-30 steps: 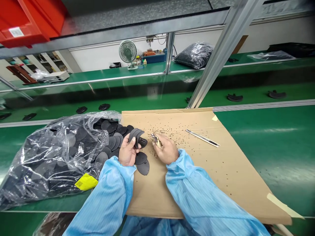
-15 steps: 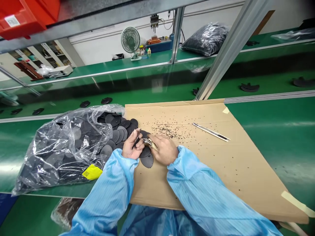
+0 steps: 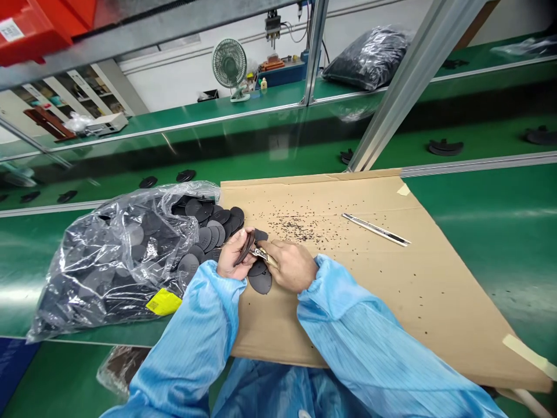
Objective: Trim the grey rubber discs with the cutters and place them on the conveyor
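My left hand [image 3: 232,255] grips a black disc [image 3: 246,248] held up on its edge, tilted. My right hand [image 3: 292,264] is closed on small nippers [image 3: 265,255] with pale handles, and their metal jaws meet the disc's edge. Beneath and just beside my hands, several loose black discs [image 3: 261,283] lie on the brown cardboard [image 3: 357,302]. To the left, more discs [image 3: 213,232] spill from the mouth of a clear plastic bag [image 3: 113,261]. Tiny black bits [image 3: 300,227] are scattered on the cardboard beyond my right hand.
A slim cutter knife [image 3: 376,229] lies on the cardboard at right. A metal post [image 3: 400,87] rises behind the cardboard. Black parts [image 3: 444,147] rest on the green belt at the back. A yellow label [image 3: 163,302] is on the bag.
The disc in my left hand has turned so that more of its face shows. The nippers have shifted slightly beside it. The whole view has moved a little.
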The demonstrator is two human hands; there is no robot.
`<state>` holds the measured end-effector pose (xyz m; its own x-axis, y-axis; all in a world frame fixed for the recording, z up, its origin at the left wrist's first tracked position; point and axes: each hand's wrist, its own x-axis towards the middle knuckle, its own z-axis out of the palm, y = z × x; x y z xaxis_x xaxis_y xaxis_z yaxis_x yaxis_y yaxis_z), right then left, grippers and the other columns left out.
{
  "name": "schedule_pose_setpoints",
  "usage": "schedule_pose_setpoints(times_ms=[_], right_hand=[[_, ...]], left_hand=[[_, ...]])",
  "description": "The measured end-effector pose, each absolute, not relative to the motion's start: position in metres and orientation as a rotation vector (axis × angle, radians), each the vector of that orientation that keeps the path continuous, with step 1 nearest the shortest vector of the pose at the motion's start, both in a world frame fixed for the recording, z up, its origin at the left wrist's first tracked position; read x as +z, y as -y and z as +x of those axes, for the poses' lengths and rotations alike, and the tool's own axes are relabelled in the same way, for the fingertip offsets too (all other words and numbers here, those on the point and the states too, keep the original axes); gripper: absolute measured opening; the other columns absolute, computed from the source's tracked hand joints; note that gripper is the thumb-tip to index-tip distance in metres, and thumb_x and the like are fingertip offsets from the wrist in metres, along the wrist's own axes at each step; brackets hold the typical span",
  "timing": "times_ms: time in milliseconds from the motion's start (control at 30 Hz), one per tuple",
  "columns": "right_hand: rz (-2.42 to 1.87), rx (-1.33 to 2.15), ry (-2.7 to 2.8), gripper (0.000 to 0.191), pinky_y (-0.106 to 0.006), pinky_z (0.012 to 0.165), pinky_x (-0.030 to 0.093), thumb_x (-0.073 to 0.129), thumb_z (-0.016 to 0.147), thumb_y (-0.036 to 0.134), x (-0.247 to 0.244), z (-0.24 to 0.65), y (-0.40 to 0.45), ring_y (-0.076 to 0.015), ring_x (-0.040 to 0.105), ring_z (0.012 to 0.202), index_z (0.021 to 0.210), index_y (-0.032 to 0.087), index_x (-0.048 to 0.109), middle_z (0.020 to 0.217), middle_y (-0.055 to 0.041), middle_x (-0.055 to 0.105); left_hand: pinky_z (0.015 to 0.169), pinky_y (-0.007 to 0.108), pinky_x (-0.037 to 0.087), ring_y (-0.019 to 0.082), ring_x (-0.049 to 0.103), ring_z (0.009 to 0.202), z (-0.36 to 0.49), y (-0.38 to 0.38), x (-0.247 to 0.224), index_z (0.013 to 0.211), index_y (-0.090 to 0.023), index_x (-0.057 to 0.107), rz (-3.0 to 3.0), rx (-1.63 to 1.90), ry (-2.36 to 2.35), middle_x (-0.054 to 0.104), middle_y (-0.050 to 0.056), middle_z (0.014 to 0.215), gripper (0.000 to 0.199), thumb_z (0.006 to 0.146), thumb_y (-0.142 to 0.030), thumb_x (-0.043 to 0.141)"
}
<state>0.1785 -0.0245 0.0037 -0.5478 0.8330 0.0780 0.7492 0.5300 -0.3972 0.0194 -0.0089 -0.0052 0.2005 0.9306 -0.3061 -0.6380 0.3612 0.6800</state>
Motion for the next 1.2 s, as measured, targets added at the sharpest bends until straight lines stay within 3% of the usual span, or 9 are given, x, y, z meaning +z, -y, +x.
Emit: schedule_pose_setpoints(times_ms=[233,367,467,600,800,967,1200], right_hand=[[-1.404,0.43,2.598,0.036,-0.031,0.074,0.045,0.051,0.082,0.015,0.012,0.179,0.025,-0.0235,0.063,0.088,0.117,0.022,0.058,0.102,-0.0082,0.067],[-1.415,0.465,2.537,0.039,-0.031,0.073,0.045,0.051,0.083,0.017,0.005,0.178,0.024,-0.0232,0.063,0.088,0.121,0.022,0.056,0.104,-0.0077,0.067],[-1.437,0.462,2.347,0.035,-0.031,0.077,0.044,0.051,0.084,0.02,-0.005,0.179,0.022,-0.0228,0.06,0.091,0.118,0.02,0.057,0.103,-0.0081,0.066],[-1.262,0.478,2.251,0.026,-0.033,0.083,0.043,0.052,0.085,0.023,-0.011,0.183,0.021,-0.0223,0.057,0.092,0.109,0.018,0.059,0.1,-0.0087,0.065],[-0.997,0.527,2.557,0.034,-0.037,0.086,0.042,0.065,0.079,0.026,-0.014,0.173,0.025,-0.0245,0.055,0.097,0.112,0.017,0.059,0.109,-0.0097,0.063],[-1.008,0.478,2.579,0.032,-0.035,0.087,0.043,0.057,0.081,0.013,-0.019,0.172,0.023,-0.0221,0.057,0.094,0.113,0.016,0.058,0.105,-0.0096,0.064],[-1.074,0.475,2.568,0.035,-0.036,0.087,0.044,0.058,0.078,0.011,-0.019,0.175,0.02,-0.0239,0.056,0.097,0.113,0.015,0.058,0.105,-0.0107,0.063]], left_hand=[[0.03,0.013,0.021,0.0,0.029,0.033,0.02,0.008,-0.008,0.087,-0.014,0.06,0.441,1.134,-0.803,0.044,-0.005,0.057,0.017,0.08,-0.027,0.069],[0.03,0.013,0.022,0.0,0.032,0.035,0.021,0.008,-0.007,0.088,-0.014,0.062,0.434,1.158,-0.81,0.046,-0.004,0.06,0.018,0.079,-0.028,0.07],[0.037,0.014,0.035,0.003,0.045,0.045,0.023,0.006,-0.005,0.093,-0.017,0.062,0.427,1.32,-0.862,0.054,-0.002,0.069,0.024,0.075,-0.028,0.074],[0.062,0.022,0.051,0.011,0.061,0.07,0.021,0.004,-0.004,0.091,-0.018,0.06,0.43,1.508,-0.887,0.063,0.001,0.08,0.028,0.07,-0.024,0.078],[0.046,0.015,0.037,0.004,0.049,0.054,0.019,0.004,-0.006,0.082,-0.018,0.056,0.373,1.658,-0.932,0.055,-0.005,0.069,0.029,0.064,-0.017,0.079],[0.06,0.02,0.048,0.009,0.059,0.066,0.019,0.002,-0.009,0.081,-0.017,0.055,0.34,1.648,-0.965,0.06,-0.002,0.075,0.03,0.061,-0.009,0.075],[0.066,0.026,0.052,0.012,0.063,0.069,0.021,0.001,-0.012,0.081,-0.015,0.056,0.312,1.602,-0.945,0.063,0.0,0.074,0.024,0.064,-0.007,0.071]])
